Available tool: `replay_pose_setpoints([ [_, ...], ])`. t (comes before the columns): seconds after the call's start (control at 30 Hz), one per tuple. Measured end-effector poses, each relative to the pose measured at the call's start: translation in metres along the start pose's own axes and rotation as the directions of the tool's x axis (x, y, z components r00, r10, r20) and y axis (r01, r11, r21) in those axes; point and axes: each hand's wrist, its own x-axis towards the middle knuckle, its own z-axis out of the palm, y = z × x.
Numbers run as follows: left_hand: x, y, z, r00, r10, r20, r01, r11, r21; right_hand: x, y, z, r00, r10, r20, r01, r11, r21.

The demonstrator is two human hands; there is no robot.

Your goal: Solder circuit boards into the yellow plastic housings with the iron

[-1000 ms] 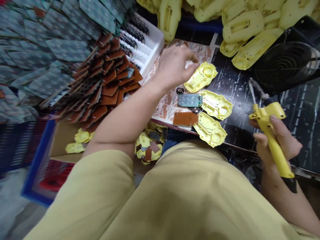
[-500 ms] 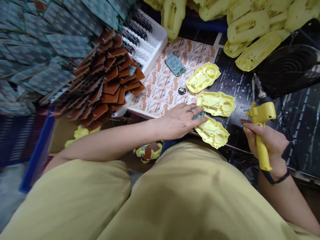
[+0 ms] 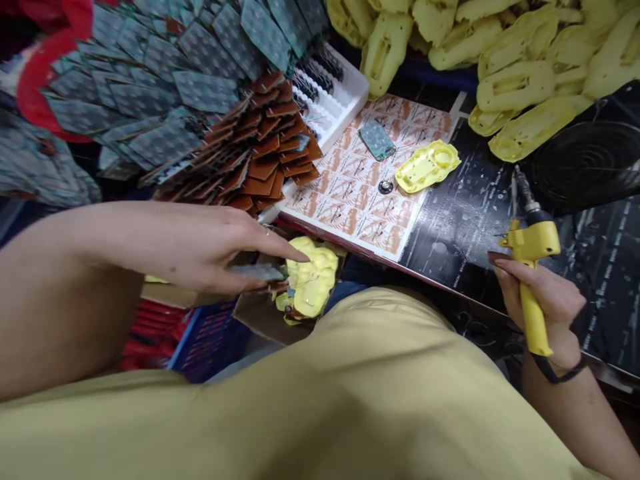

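My left hand [image 3: 215, 247] is beyond the table's front edge, its index finger stretched out over yellow plastic shells [image 3: 315, 277] in a cardboard box. Its thumb and index finger stand apart. Between them shows a greyish board [image 3: 257, 272]; whether the hand touches it I cannot tell. My right hand [image 3: 543, 293] is wrapped round the handle of a yellow soldering gun [image 3: 533, 243], its metal tip pointing up and away. On the table lie a yellow shell half [image 3: 427, 167], a small round black speaker-like part [image 3: 385, 187] and a green circuit board [image 3: 377, 139].
Stacked circuit boards [image 3: 270, 143] crowd the left beside a white foam tray [image 3: 345, 100] of small black parts. Yellow shells [image 3: 515, 87] are heaped at the back right, near a black round-grilled device [image 3: 590, 160]. A blue crate [image 3: 215, 340] stands below left.
My left hand has moved left off the table, and two yellow shell halves have gone from the table. Yellow shells now show in the box by it. My right hand still holds the soldering gun.
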Motion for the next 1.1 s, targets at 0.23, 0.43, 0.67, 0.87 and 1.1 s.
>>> replay_pose_setpoints([
  [0.23, 0.152, -0.050, 0.036, 0.912, -0.239, -0.333, 0.286, 0.953, 0.099, 0.007, -0.005, 0.017, 0.997, -0.018, -0.072, 0.011, 0.995, -0.097],
  [0.43, 0.249, -0.041, 0.081, 0.925, -0.210, -0.316, 0.272, 0.947, 0.169, -0.006, -0.005, 0.010, 0.999, 0.051, 0.013, -0.050, 0.995, -0.086],
  [0.67, 0.223, -0.050, 0.068, 0.841, 0.015, -0.541, 0.096, 0.980, 0.176, -0.020, 0.017, 0.015, 0.977, 0.083, 0.194, -0.113, 0.982, 0.150],
  [0.87, 0.234, -0.150, 0.018, 0.620, -0.367, -0.694, 0.462, 0.885, -0.055, -0.022, 0.015, 0.016, 0.981, 0.106, 0.164, -0.129, 0.982, 0.137],
  [1.1, 0.224, -0.117, 0.024, 0.655, -0.382, -0.652, 0.278, 0.924, -0.262, -0.022, 0.007, 0.013, 0.975, 0.137, 0.175, -0.159, 0.980, 0.118],
])
